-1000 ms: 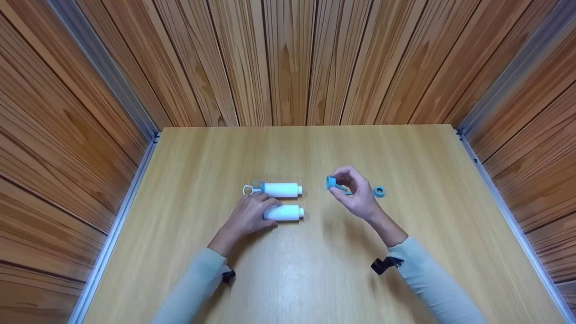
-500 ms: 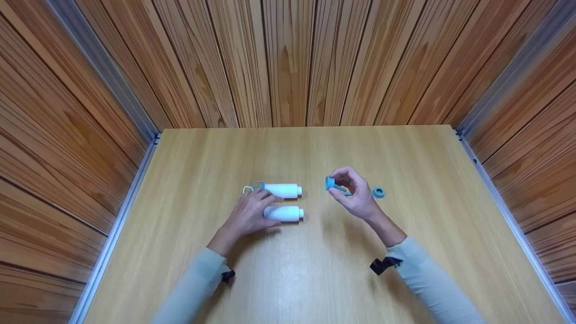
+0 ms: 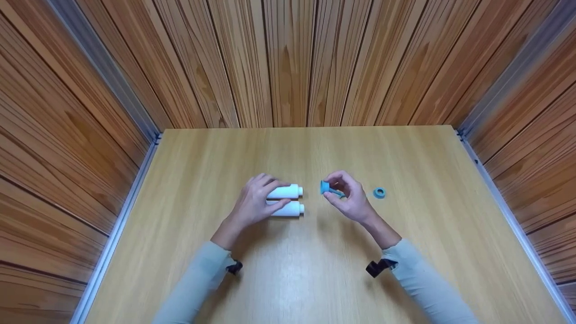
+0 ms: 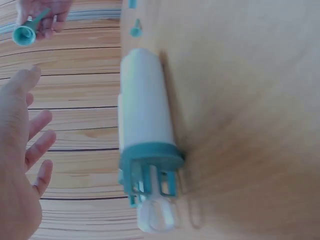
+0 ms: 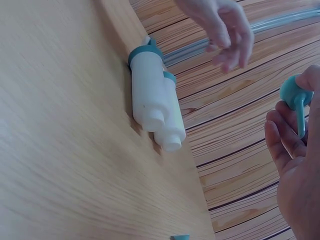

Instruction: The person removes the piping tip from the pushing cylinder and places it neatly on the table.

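Two white syringe-like tubes lie side by side on the table, the far one and the near one, narrow ends pointing right. The left wrist view shows the near tube with a teal collar and a white ring handle. Above their rear ends hovers my left hand, fingers loosely bent, apart from the tubes. My right hand pinches a teal funnel-shaped nozzle by its wide end, raised off the table. Its thin stem points back toward the palm.
A round teal piece with a hole sits on the table to the right of my right hand. Wood-plank walls close in the table at the back and both sides, with metal rails along the side edges.
The near tube has shifted away from me, closer to the far one. My left hand has moved slightly forward and come off the tube. My right hand with the nozzle has moved slightly left.
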### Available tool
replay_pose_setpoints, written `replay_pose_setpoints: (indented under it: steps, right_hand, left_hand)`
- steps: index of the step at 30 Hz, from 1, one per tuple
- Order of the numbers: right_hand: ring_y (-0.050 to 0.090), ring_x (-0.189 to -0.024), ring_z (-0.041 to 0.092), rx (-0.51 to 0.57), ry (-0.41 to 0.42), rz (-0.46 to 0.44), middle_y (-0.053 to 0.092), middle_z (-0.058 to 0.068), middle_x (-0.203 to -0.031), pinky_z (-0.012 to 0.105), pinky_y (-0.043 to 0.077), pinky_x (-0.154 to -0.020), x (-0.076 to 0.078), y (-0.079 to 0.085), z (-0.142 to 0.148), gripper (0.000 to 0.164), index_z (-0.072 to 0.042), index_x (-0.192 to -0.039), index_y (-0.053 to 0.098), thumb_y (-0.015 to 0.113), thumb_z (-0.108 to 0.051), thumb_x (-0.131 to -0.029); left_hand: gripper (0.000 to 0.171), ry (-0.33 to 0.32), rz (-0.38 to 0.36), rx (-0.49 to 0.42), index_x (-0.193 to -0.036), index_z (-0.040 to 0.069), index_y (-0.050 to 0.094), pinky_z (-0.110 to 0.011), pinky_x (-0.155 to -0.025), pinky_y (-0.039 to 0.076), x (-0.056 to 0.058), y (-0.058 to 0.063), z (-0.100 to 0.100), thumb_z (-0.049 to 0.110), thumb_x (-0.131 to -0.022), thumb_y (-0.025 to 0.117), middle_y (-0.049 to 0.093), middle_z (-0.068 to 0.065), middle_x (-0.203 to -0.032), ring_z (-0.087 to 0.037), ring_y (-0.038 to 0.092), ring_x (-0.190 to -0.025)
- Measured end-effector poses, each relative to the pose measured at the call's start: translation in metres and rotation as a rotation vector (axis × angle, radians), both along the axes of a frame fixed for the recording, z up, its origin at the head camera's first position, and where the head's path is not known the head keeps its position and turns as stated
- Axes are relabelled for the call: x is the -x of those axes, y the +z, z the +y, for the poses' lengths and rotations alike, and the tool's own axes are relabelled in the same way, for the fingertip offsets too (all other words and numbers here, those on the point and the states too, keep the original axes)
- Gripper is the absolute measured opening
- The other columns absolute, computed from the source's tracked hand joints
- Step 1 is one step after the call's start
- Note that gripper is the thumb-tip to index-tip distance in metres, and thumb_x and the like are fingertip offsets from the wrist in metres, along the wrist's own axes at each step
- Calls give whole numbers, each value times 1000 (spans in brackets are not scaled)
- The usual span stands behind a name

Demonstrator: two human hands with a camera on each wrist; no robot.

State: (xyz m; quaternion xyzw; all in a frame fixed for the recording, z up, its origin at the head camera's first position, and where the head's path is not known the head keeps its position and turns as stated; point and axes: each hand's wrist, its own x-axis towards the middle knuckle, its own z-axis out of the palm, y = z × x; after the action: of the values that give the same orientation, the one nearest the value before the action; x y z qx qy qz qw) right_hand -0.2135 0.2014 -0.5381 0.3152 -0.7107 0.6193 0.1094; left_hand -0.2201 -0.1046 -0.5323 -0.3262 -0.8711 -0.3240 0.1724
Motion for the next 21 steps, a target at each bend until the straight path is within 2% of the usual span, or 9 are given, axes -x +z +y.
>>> replay_pose_setpoints:
  steps: [5,15,21]
  right_hand:
    - [71,-107,6,-19,-17,-28,71,-3,-117,22,62,-101,-2,1,-4,36,15,-125,61,74,19,-92]
    - [74,-110,4,-30,-11,-33,75,7,-116,21,62,-105,-3,2,-11,36,11,-128,67,78,16,-93]
    - [75,-109,2,-16,0,-5,78,-1,-114,20,62,-104,-2,3,-14,36,10,-127,69,77,18,-92]
  left_hand:
    - [33,-32,20,-53,-125,13,85,-45,-94,62,2,8,10,29,-97,91,84,-8,-120,-28,74,-111]
    - [35,-86,-49,-185,-128,11,84,-46,-104,67,0,16,23,15,-94,93,86,-9,-126,-28,80,-118]
    - [31,-149,-17,-239,-127,8,85,-44,-107,66,0,20,30,13,-96,90,86,-11,-127,-28,82,-119]
